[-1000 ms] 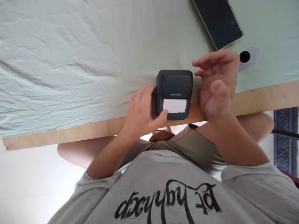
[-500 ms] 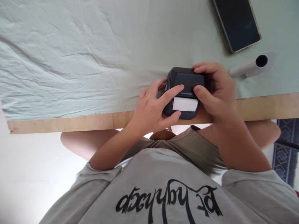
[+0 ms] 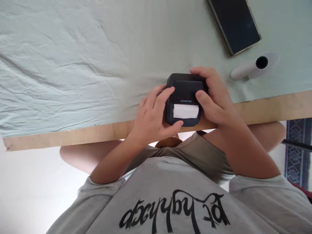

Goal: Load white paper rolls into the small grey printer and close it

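A small dark label printer (image 3: 186, 89) sits near the front edge of the table, with a strip of white paper (image 3: 185, 111) showing at its slot. My left hand (image 3: 151, 117) grips its left side, thumb under the front corner and fingers curled on the top edge. My right hand (image 3: 214, 97) wraps round the right side, fingers over the back and thumb pressed on the lid. Both hands are closed on the printer.
A pale green cloth (image 3: 73, 65) covers the table, leaving a bare wooden strip (image 3: 60, 136) along the near edge. A dark phone (image 3: 234, 24) lies at the back right. A white tube-shaped object (image 3: 253, 66) lies beside it. My knees and grey shirt fill the bottom.
My right hand, raised and open a second ago, has come down and closed on the printer's right side. My left forefinger reached across the lid, then drew back to the left edge.
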The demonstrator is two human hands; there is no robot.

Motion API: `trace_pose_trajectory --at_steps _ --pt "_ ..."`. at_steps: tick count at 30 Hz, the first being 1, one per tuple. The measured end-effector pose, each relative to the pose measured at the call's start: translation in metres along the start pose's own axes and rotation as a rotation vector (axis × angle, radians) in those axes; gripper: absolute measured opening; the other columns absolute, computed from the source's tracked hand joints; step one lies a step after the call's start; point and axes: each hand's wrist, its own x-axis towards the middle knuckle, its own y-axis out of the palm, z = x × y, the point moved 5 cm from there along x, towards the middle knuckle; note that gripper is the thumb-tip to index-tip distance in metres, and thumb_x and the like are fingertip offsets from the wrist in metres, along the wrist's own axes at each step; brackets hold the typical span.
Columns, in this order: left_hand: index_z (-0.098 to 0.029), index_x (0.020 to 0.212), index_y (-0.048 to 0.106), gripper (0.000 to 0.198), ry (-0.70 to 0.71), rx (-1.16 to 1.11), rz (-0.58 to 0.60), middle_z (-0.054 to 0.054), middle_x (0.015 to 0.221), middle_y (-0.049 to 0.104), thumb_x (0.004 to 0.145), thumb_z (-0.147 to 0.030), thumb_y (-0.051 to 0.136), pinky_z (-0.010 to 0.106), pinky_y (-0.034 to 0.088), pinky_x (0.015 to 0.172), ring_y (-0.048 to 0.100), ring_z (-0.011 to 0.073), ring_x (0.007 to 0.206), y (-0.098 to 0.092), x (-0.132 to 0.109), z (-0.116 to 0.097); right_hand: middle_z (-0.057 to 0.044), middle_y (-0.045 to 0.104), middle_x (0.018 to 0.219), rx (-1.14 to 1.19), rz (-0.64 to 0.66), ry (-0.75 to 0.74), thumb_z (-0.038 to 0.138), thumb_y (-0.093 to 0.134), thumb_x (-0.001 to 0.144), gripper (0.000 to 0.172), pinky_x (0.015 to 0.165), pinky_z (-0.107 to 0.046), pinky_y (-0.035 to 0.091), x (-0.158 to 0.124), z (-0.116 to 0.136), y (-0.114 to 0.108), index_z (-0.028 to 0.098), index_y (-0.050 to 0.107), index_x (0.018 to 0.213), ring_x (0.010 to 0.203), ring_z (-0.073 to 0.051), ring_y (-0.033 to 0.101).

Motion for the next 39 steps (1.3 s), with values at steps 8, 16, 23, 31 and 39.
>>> trace_pose_trajectory --at_steps 8,16,23,31,39 --pt "-0.014 0.169 0.026 0.102 -0.009 0.148 0.124 0.025 0.164 0.053 0.097 -0.078 0.059 0.050 0.044 0.124 0.055 0.0402 0.151 -0.002 -0.011 0.001 -0.006 0.072 0.139 0.061 -0.089 0.012 0.054 0.036 0.111 0.046 0.112 -0.048 0.057 -0.004 0.003 -0.003 0.030 0.061 0.141 0.128 -0.027 0.069" --pt "-0.023 0.170 0.031 0.109 -0.025 0.097 0.096 0.020 0.162 0.058 0.089 -0.092 0.055 0.050 0.051 0.120 0.062 0.0395 0.146 0.001 -0.011 0.011 -0.008 0.075 0.132 -0.047 -0.125 0.052 0.055 0.036 0.111 0.046 0.110 -0.053 0.055 -0.002 0.005 -0.002 0.029 0.065 0.135 0.123 -0.030 0.070" --pt "-0.030 0.164 0.045 0.099 -0.076 0.009 0.072 0.016 0.156 0.064 0.088 -0.092 0.059 0.056 0.057 0.115 0.066 0.0386 0.141 -0.003 -0.005 0.012 -0.013 0.076 0.127 -0.127 -0.086 0.136 0.076 0.027 0.104 0.070 0.113 -0.064 0.049 -0.003 0.004 -0.004 0.029 0.057 0.148 0.127 -0.039 0.069" --pt "-0.024 0.158 0.053 0.103 -0.057 0.033 0.041 0.019 0.149 0.069 0.082 -0.093 0.065 0.055 0.056 0.110 0.069 0.0402 0.135 -0.002 -0.005 0.013 -0.010 0.079 0.128 -0.027 -0.078 0.083 0.079 0.033 0.102 0.070 0.111 -0.062 0.053 -0.002 0.002 -0.007 0.032 0.052 0.151 0.134 -0.038 0.070" --pt "-0.026 0.155 0.054 0.075 -0.103 -0.046 0.067 0.014 0.149 0.070 0.101 -0.079 0.048 0.051 0.052 0.110 0.068 0.0354 0.137 -0.008 -0.004 0.015 -0.009 0.079 0.127 0.008 -0.072 0.135 0.071 0.045 0.102 0.058 0.111 -0.056 0.057 -0.002 -0.013 -0.003 0.034 0.051 0.146 0.127 -0.033 0.072"
